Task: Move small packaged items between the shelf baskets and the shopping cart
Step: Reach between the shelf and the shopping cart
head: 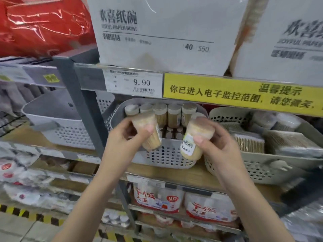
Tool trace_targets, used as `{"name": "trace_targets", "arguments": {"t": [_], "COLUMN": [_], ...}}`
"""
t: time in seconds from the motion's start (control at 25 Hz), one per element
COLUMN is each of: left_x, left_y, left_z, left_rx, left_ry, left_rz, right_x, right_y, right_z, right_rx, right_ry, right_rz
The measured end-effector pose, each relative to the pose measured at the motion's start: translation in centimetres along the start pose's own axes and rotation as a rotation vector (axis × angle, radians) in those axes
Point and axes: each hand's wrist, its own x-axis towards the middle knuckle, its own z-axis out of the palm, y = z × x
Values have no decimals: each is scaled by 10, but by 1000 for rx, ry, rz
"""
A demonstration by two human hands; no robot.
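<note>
Your left hand point(125, 137) grips one toothpick jar point(148, 131) and your right hand point(218, 144) grips another jar point(195, 138), both held tilted just before the grey basket point(167, 154). The blur hides direction, so perhaps you lift them out for the cart, which is not visible.
</note>
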Motion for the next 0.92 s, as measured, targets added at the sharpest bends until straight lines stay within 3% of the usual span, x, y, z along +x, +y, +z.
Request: {"name": "trace_targets", "arguments": {"t": [0.16,0.28,0.6,0.92], "left_x": [48,74,118,138], "left_y": [-9,-20,-29,-47], "left_z": [-2,2,18,33], "left_rx": [176,359,683,735], "left_ry": [-110,-213,-532,-603], "left_rz": [79,88,95,24], "right_x": [25,47,88,100], "right_y": [-8,-5,17,20], "right_z": [13,16,20,21], "right_rx": [-192,-471,-1226,-1600], "right_ry": [127,183,-87,-160], "right_rz": [-110,-100,-78,-93]}}
